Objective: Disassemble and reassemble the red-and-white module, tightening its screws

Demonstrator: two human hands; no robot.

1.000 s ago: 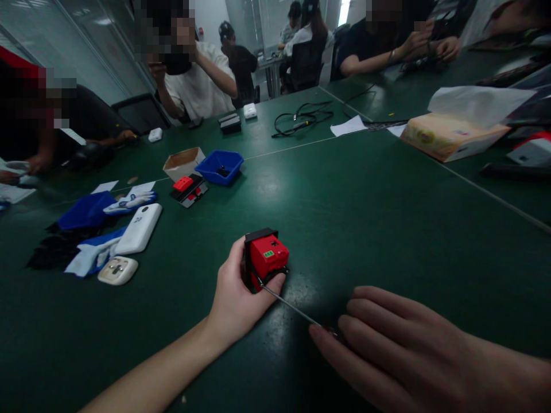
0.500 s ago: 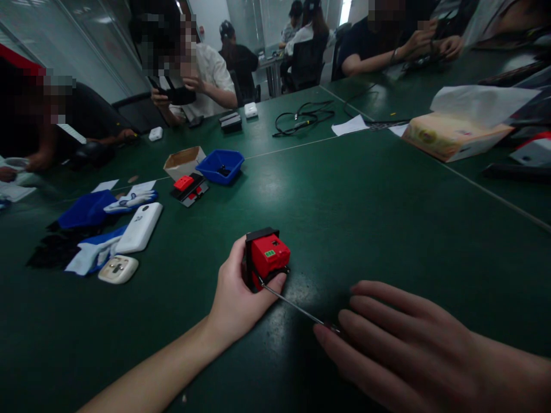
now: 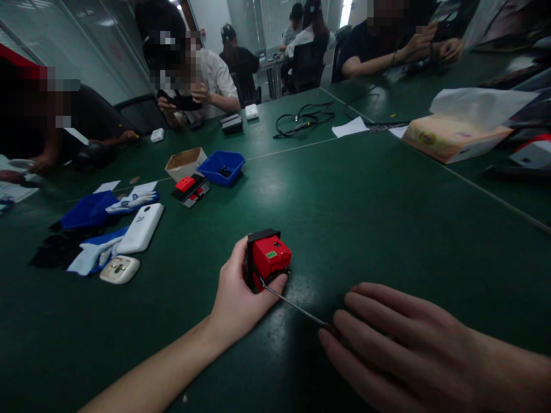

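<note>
Left hand (image 3: 241,289) closed round a red block (image 3: 272,255) in a black frame (image 3: 250,258), thumb at its lower edge. Right hand (image 3: 400,338): thumb and fingers at the near end of a thin metal rod (image 3: 297,307) — far end meets the frame's lower part. Left along the green table (image 3: 353,212): white gloves with blue (image 3: 133,202), a white case (image 3: 141,229), a rounded cream piece (image 3: 120,269). Beyond — an open carton (image 3: 186,163) beside a blue tray (image 3: 221,168) with small dark parts inside.

Dim light is falling from a strip at twelve o'clock, glare is whitening the green tabletop (image 3: 365,212) centrally, and edges are stretching softly.
</note>
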